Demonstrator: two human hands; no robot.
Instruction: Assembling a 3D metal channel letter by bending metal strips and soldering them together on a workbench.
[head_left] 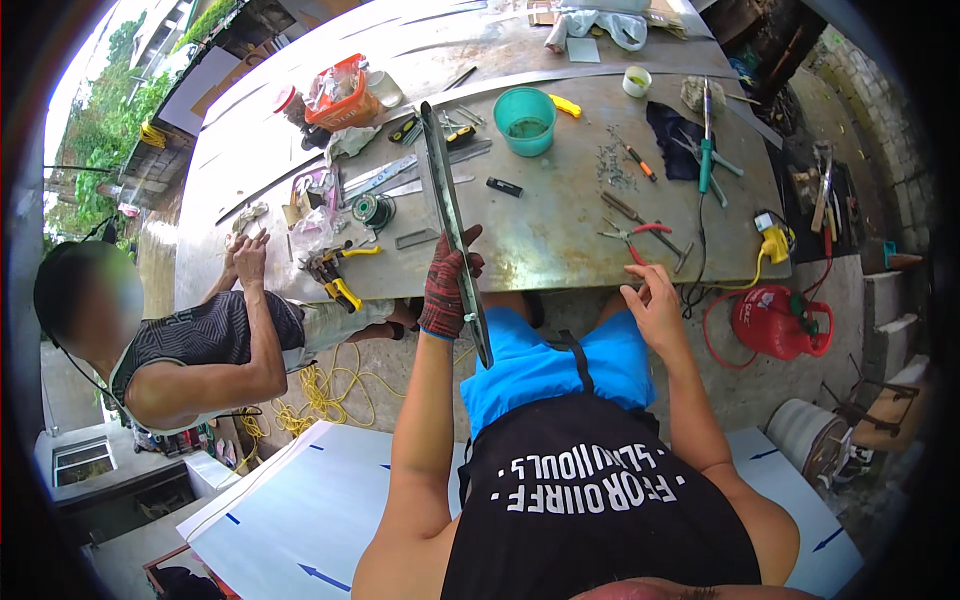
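Note:
My left hand, in a red and black knit glove, is wrapped round a long, narrow metal channel. The piece stands steeply in view, its far end over the table and its near end above my blue shorts. A small pale bit shows on its lower part. My bare right hand is by the table's near edge, fingers loosely bent and apart, with nothing seen in them. Nearest to it on the table are red-handled pliers and a metal T-shaped tool. A steel square lies just left of the channel.
The metal-topped table bears a teal bowl, a green-handled soldering iron, a solder spool, yellow-handled snips and an orange basket. A co-worker stands at left. A red gas tank stands at right.

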